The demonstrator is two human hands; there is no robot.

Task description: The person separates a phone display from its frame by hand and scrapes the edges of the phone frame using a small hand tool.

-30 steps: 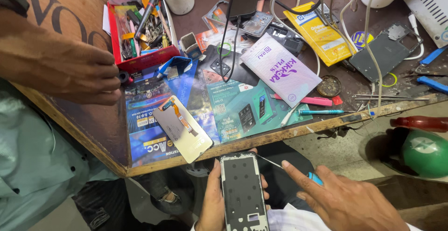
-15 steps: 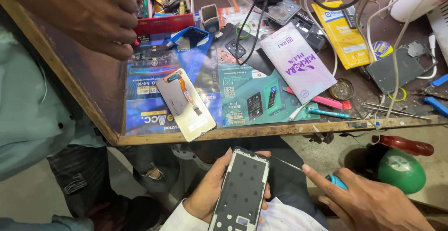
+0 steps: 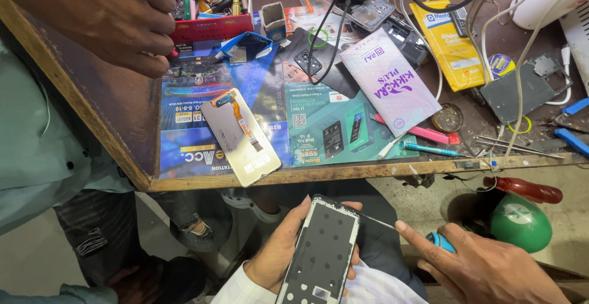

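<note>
Showing a phone repair partly under way: a phone frame [image 3: 323,252], stripped of its display and with its dark inner face upward, is held low in front of the workbench [image 3: 104,126], over the lap. The left hand [image 3: 283,256] is wrapped around the frame's left edge, fingers curled behind it. The right hand [image 3: 491,267] is closed on a blue-handled tool [image 3: 439,241], index finger laid along it, and the thin metal tip is set at the frame's upper right edge. A detached display panel [image 3: 241,137] with an orange flex cable is seen lying face down on the bench, well apart from the frame, so separation is judged done. Work along the frame edge and refitting are judged still outstanding. Another person's hand [image 3: 104,19] rests at the bench's far left, beside a red parts tray [image 3: 208,29].
</note>
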